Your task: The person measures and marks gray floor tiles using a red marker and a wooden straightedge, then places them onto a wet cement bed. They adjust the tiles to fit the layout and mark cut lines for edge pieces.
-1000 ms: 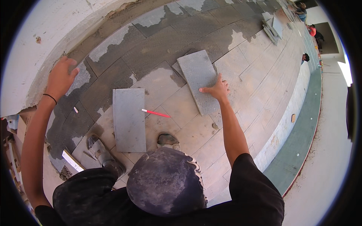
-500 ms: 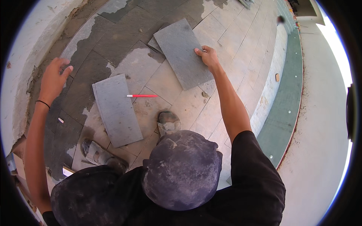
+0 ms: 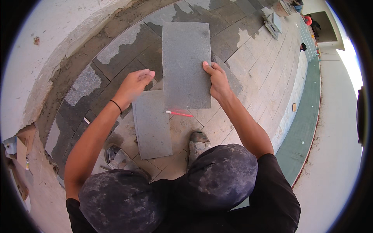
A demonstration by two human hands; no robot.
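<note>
My right hand [image 3: 219, 82] grips a grey rectangular tile [image 3: 186, 64] by its right edge, thumb on the upper face. The tile is raised off the floor, long side pointing away from me. Just left of it, my left hand [image 3: 134, 86] is empty, its fingers loosely bent and the thumb apart, not touching the tile. Below lies another grey tile [image 3: 153, 130], seemingly stacked on one more, its far end partly covered by the raised tile. A red marker with a white end [image 3: 179, 113] rests beside it. Another tile [image 3: 232, 74] shows partly behind my right hand.
Paving tiles, dark and wet-looking in patches, cover the floor [image 3: 252, 101]. A rough plaster wall edge [image 3: 50, 66] runs along the left. Tiles are stacked [image 3: 272, 21] at the far right, and a green strip [image 3: 299, 136] borders the right side. My shoes [image 3: 199, 144] stand close by.
My right hand has lifted the tile off the floor and turned it upright in view. My left hand has moved right, close to the tile's left edge. The view has shifted.
</note>
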